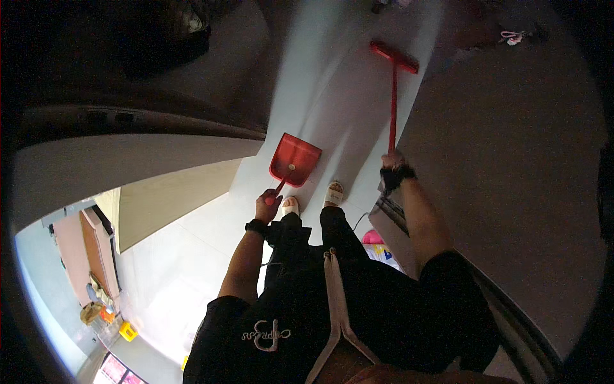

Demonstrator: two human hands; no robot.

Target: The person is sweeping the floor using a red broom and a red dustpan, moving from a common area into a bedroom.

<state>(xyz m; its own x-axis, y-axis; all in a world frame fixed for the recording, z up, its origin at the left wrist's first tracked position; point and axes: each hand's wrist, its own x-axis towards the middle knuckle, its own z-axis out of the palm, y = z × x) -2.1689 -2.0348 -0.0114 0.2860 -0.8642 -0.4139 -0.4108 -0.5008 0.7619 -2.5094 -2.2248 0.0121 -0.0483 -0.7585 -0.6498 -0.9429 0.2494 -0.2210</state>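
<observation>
My left hand [267,205] is closed around the short handle of a red dustpan [296,154], whose pan is tilted over the pale floor [345,91] with its open edge away from me. My right hand [394,163] grips the upper end of a red long-handled broom [394,105]. The broom's wide red head [394,56] is at the floor, farther off and to the right. Both pan and broom look free of any visible load, though the light is dim. My feet, in white slide sandals [334,193], stand just behind the dustpan.
A brown surface [499,158] runs along the right side. On the left, a pale wooden panel [180,201] juts toward the walkway. Behind me on the right lie a pink item [372,237] and a white bag. A yellow object [128,331] stands at lower left.
</observation>
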